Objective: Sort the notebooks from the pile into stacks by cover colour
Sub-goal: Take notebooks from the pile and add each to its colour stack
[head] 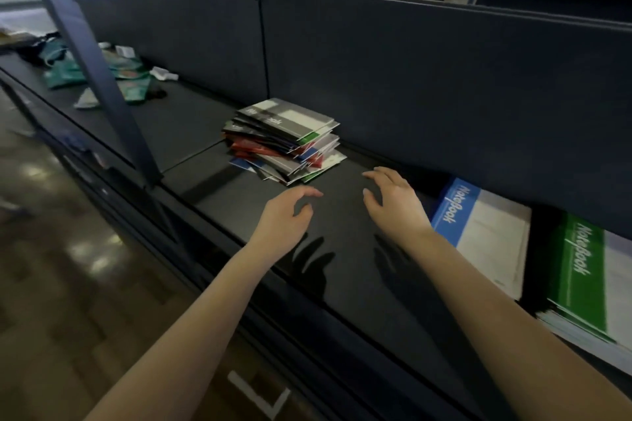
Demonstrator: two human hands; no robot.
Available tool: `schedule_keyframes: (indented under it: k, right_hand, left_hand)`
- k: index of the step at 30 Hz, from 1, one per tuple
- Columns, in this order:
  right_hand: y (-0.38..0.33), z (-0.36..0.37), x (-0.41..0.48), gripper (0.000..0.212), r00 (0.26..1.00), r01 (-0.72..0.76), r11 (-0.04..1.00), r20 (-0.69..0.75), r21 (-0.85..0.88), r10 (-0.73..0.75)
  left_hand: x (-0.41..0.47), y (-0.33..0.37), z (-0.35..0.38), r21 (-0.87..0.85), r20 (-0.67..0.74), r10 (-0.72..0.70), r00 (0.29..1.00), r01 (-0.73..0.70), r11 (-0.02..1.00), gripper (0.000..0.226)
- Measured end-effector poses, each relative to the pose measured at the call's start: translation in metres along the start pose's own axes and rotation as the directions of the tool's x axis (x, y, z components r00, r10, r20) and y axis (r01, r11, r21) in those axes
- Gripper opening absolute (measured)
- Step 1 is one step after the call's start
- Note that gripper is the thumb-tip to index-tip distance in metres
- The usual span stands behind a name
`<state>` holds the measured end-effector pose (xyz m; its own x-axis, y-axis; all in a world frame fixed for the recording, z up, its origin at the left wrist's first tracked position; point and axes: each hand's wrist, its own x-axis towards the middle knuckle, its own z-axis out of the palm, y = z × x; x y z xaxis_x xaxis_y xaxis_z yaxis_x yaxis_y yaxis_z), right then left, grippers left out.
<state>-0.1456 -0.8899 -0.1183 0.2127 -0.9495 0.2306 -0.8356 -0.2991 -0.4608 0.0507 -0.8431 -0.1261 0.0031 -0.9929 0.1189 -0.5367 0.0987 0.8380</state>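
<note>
We logged left hand fingers loosely curled, holding nothing. Right hand fingers spread, relaxed, holding nothing too. Both hovered over dark shelf, shadows beneath. Mixed notebook pile sat just beyond fingertips, grey cover on top, red, blue and green edges showing. Further right: blue notebook, then green notebook stack, apart.
</note>
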Motion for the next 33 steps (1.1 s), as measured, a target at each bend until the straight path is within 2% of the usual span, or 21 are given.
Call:
schedule_keyframes:
  k: [3,8,15,25,33]
  right_hand:
    - [-0.015,0.015,0.014,0.042,0.999,0.029,1.0,0.021,0.0,-0.029]
    - [-0.037,0.035,0.039,0.044,0.998,0.054,0.999,0.026,-0.005,-0.054]
    - [-0.056,0.056,0.083,0.043,0.997,0.076,0.997,-0.016,0.001,-0.076]
    - [-0.068,0.091,0.152,0.045,0.998,0.044,0.999,-0.049,-0.021,-0.045]
    - [-0.067,0.109,0.187,0.052,1.0,-0.006,0.996,0.004,-0.094,0.006]
  left_hand:
    - [0.006,-0.015,-0.016,0.026,-0.044,-0.021,0.999,0.022,0.999,0.031]
    - [0.021,-0.034,-0.035,-0.024,-0.058,-0.074,0.996,0.073,0.997,0.03]
    - [0.054,-0.055,-0.054,-0.04,-0.076,-0.027,0.997,0.024,0.999,0.031]
    - [0.105,-0.09,-0.074,-0.111,-0.094,-0.048,0.994,0.038,0.993,0.032]
    - [0.131,-0.105,-0.089,-0.12,-0.086,-0.035,0.996,0.025,0.993,0.032]
